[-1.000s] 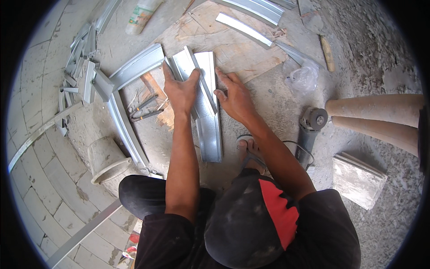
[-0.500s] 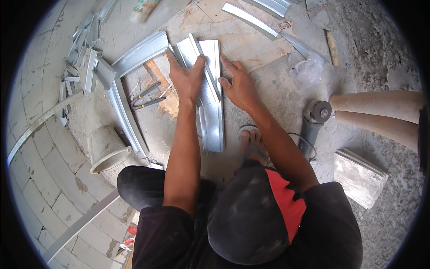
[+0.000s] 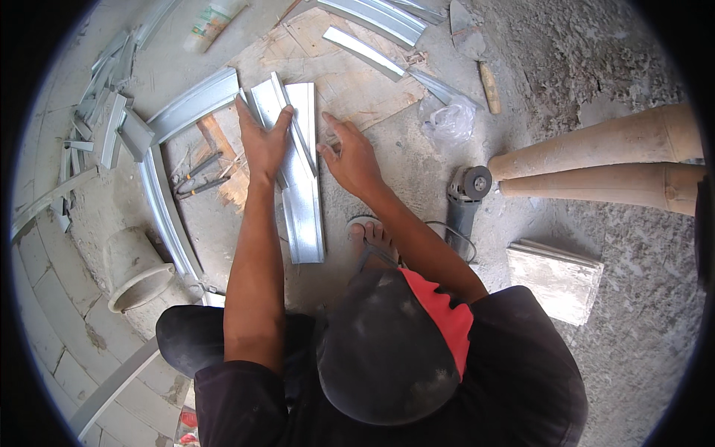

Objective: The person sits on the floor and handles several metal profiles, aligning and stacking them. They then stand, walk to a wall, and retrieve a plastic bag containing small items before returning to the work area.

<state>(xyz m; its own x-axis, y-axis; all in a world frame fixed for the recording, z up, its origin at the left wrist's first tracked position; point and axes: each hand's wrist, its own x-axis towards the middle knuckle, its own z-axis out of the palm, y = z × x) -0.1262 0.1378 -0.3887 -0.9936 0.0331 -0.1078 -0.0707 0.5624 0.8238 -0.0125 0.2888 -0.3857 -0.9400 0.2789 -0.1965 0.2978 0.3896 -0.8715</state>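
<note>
Short metal channel [image 3: 266, 100] lies aslant across a longer metal channel [image 3: 303, 231], left of centre in the upper half of the frame. The left hand [image 3: 264, 147] grips the short piece, thumb along its right lip and forefinger by its left edge. The right hand [image 3: 354, 161] is empty, fingers loosely parted, just beside the longer piece; whether its thumb touches is unclear. An angle grinder [image 3: 462, 212] rests right of centre, and a bucket [image 3: 123, 249] lies tipped at lower left.

A grey round bucket [image 3: 128, 255] lies sideways at left. Whitish square slabs [image 3: 555, 287] lie stacked near right, a wooden-handled metal trowel [image 3: 468, 40] far right.
</note>
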